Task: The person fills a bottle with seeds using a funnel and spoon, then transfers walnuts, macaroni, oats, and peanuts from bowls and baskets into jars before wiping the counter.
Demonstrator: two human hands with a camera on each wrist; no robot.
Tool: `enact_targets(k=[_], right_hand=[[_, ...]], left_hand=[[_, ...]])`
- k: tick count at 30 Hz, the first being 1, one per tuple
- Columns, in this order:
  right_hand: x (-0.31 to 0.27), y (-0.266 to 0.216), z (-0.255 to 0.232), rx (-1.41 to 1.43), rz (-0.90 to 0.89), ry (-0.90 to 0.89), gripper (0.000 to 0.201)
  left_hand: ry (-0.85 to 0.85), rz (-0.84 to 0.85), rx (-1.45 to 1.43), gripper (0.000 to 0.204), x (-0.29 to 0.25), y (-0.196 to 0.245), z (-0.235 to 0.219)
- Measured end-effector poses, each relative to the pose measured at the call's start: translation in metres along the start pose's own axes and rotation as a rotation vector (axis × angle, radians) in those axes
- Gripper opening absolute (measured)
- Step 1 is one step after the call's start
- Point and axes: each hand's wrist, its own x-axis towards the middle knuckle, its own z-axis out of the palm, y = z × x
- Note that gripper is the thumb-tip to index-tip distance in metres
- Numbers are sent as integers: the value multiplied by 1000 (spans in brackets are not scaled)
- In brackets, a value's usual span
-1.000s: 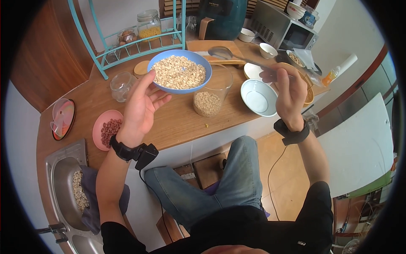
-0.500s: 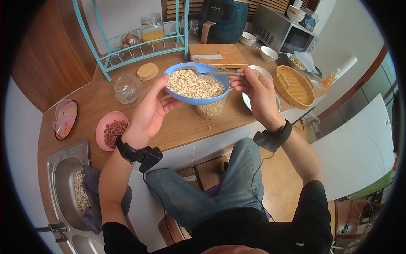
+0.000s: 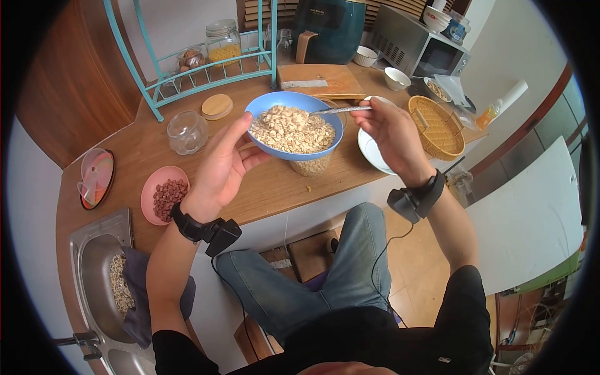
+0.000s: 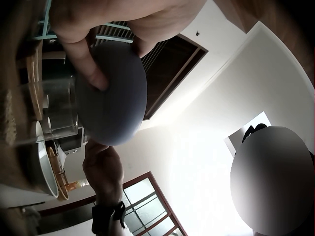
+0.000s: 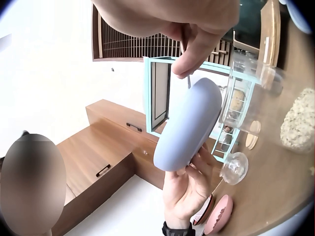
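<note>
My left hand (image 3: 220, 162) grips a blue bowl (image 3: 280, 99) by its left rim, thumb at the edge and fingers beneath. Rolled oats (image 3: 297, 132) fill much of it, heaped toward the back left. Between its thumb and fingers, my right hand (image 3: 395, 134) pinches a metal spoon (image 3: 340, 110) by the handle; the spoon's head is buried in the oats. Directly below the bowl, and partly covered by it, stands a clear glass jar (image 5: 246, 98) with oats in its bottom. From underneath, the left wrist view shows the bowl's smooth outside (image 4: 120, 93).
A pink bowl (image 3: 148, 197) of reddish nuts or beans sits left, near an empty glass jar (image 3: 187, 132) and wooden lid (image 3: 217, 106). To the right are a white bowl (image 3: 373, 153) and wicker basket (image 3: 440, 128). Behind stand a turquoise rack (image 3: 212, 74) and wooden board (image 3: 322, 81).
The right hand has brought the spoon leftward from above the white bowl into the oats, which are now heaped up. The blue bowl has shifted right and slightly lower in view.
</note>
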Motion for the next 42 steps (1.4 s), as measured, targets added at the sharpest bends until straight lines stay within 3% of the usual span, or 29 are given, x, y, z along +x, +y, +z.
enact_targets(k=[16, 22, 26, 29, 33, 42], right_hand=[[8, -30, -37, -115, -241, 185, 28], [-11, -15, -25, -577, -494, 78, 30], [-21, -20, -11, -573, -803, 49, 28], [-24, -19, 0, -619, -836, -94, 26], [-17, -17, 1, -693, -718, -145, 26], [-9, -19, -9, -244, -253, -39, 30]], left_hand=[[161, 69, -43, 46, 4, 2, -11], [186, 80, -44, 44, 4, 2, -11], [167, 69, -29, 43, 3, 3, -8], [147, 36, -17, 45, 3, 2, -7], [61, 16, 16, 49, 1, 4, -7], [0, 34, -4, 50, 0, 5, -4]])
